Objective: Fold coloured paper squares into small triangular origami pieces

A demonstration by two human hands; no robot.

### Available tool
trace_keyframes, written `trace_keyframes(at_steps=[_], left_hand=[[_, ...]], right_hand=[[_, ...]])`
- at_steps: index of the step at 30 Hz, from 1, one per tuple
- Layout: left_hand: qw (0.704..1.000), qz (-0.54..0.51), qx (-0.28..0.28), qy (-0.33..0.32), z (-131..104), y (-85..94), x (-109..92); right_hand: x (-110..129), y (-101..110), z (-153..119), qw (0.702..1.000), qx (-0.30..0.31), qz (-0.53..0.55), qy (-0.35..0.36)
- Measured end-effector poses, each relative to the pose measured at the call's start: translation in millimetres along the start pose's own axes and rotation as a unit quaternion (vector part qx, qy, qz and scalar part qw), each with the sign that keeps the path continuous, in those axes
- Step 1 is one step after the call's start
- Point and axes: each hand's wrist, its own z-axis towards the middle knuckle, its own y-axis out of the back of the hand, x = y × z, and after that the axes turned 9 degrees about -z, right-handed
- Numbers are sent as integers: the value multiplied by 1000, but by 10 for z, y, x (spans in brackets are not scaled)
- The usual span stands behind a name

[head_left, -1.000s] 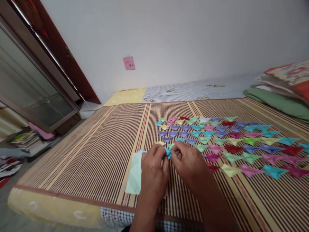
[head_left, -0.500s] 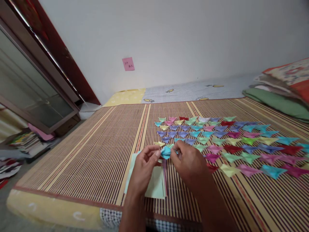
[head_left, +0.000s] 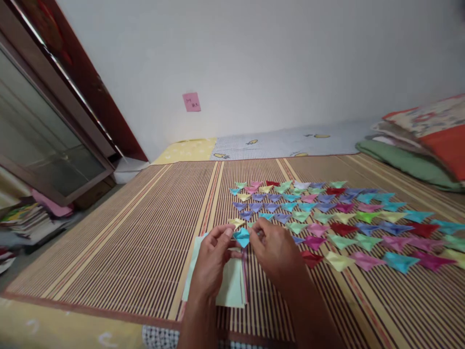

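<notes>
A small folded blue paper piece is held up between my two hands. My left hand pinches its left end between thumb and fingers. On the other side, the fingertips of my right hand are closed on its right end. Beneath my left hand lies a stack of square paper sheets, pale green on top with a pink edge showing. Beyond and to the right, folded paper pieces of the same kind stand in rows, in many colours. My right hand is close to the nearest of them.
A striped bamboo mat covers the bed. At the far right lie a green folded cloth and a red patterned pillow. A pink note is stuck on the wall. Books are piled at the left below a glass-paned door.
The view has tilted and shifted slightly. Both hands still grip the blue paper piece, which now shows a flatter, more pointed face toward me.
</notes>
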Motion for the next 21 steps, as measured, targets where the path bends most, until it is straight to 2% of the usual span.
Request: trace_keyframes(at_steps=[5, 8, 10, 12, 14, 18, 20, 21], left_hand=[[998, 62, 4, -2, 9, 1, -24], [995, 100, -24, -15, 50, 24, -29], [992, 116, -39, -27, 70, 32, -27], [988, 142, -41, -35, 69, 20, -28], [987, 153, -36, -39, 42, -23, -35], [988, 151, 7, 1, -79, -185, -20], [990, 123, 61, 33, -170, -272, 34], [984, 106, 115, 81, -221, -308, 77]], right_hand=[[16, 40, 7, 1000, -15, -16, -14], [-85, 185, -7, 998, -45, 26, -22], [-250, 349, -11, 995, -65, 63, -27], [-508, 581, 30, 994, -82, 62, -31], [-853, 878, 154, 993, -101, 13, -53], [-1691, 1526, 671, 978, -149, -69, -132], [-2101, 1763, 981, 964, -160, -111, -179], [-2288, 1841, 1124, 959, -161, -129, -196]])
